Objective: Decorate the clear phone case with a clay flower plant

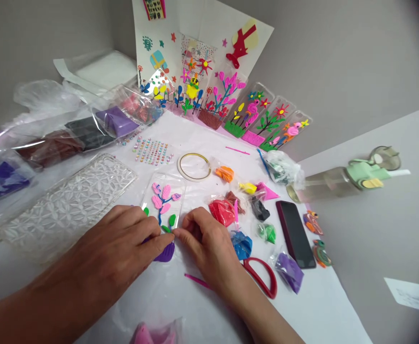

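Observation:
A clear phone case [175,191] lies on the white table, bearing a clay plant with pink petals [166,192], a blue stem, green leaves [172,220] and a purple base [166,253]. Over its lower left part is my left hand [123,243], fingers bent together, the index fingertip near the case's right edge. My right hand [209,241] touches that same edge, with thumb and index finger curled close together. Whatever lies between the fingertips of either hand is too small or hidden to name.
Bagged clay in red [223,211], blue [241,244] and purple [289,272] surrounds red scissors [263,277] at right, beside a phone [295,234]. A textured clear case [69,205] lies left. Decorated cases [226,95] and a bottle [331,184] stand behind.

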`<state>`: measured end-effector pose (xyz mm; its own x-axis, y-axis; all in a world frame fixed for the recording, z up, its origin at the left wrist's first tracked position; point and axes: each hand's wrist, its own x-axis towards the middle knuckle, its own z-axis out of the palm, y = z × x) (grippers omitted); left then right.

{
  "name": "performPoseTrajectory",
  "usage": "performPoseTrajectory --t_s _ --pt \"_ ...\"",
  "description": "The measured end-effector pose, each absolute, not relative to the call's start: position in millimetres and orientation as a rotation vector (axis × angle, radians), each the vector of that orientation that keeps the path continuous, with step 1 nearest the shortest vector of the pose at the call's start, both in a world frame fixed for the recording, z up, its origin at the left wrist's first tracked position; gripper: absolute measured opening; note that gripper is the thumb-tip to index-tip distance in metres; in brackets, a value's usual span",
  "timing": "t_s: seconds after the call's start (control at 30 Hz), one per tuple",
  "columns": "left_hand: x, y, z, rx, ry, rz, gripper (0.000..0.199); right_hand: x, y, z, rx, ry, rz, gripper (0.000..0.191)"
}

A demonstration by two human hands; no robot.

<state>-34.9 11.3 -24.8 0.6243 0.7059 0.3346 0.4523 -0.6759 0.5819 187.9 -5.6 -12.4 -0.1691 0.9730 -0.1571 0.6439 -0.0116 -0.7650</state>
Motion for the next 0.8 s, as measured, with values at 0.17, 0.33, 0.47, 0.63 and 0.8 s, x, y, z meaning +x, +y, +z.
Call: performPoseTrajectory --t_s 0.17,0.33,0.47,0.63,0.8 --pt "-31.2 15.4 -21.2 2.720 0.788 0.846 0.033 183.8 -6.8 -16.4 -1.709 -1.911 0.934 0.016" --pt "-32.2 14.5 -21.2 2.739 0.793 0.836 0.040 183.8 -4.3 -13.3 -1.713 -1.910 0.933 0.016" --pt "-33.7 14.9 -20.4 2.715 0.783 0.857 0.047 183.9 -4.3 -13.0 -1.714 -1.931 0.902 0.016" --pt "-32.1 14.2 -22.1 2.766 0.790 0.833 0.045 182.0 -6.7 -18.2 -1.725 -1.991 0.820 0.016" --pt "-32.5 11.9 -24.2 2.769 0.788 0.869 0.037 186.7 -3.1 -13.9 -1.672 -1.889 0.963 0.020"
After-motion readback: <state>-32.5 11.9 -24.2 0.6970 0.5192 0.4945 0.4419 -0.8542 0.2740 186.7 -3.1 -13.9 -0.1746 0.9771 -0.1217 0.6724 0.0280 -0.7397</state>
